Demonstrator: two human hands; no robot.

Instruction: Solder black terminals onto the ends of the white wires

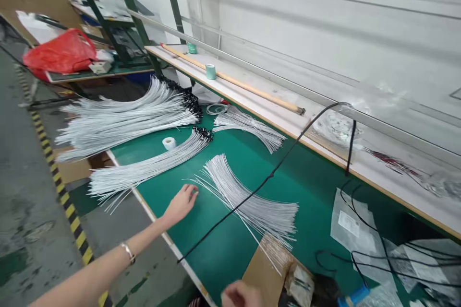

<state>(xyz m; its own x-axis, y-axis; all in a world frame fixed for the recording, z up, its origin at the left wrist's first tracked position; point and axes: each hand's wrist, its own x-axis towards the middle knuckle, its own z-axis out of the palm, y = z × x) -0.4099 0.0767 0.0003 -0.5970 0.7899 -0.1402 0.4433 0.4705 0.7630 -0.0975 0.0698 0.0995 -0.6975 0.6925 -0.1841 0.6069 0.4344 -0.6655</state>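
Observation:
My left hand (181, 203) reaches out over the green table (317, 192), fingers loosely together, tips close to a fan of thin white wires (248, 196). I cannot see anything held in it. A bracelet (127, 252) sits on that wrist. My right hand (240, 294) is at the bottom edge, blurred and partly cut off, next to a brown cardboard piece (264, 273). Bundles of white wires with black ends (144, 168) lie to the left.
A black cable (273, 172) crosses the table diagonally. A small white tape roll (169, 143) stands near the bundles. Green tape rolls (211, 71) and a wooden stick (252, 87) lie on the rear shelf. Plastic bags (351, 225) and black cords are at right. A red bag (59, 53) sits far left.

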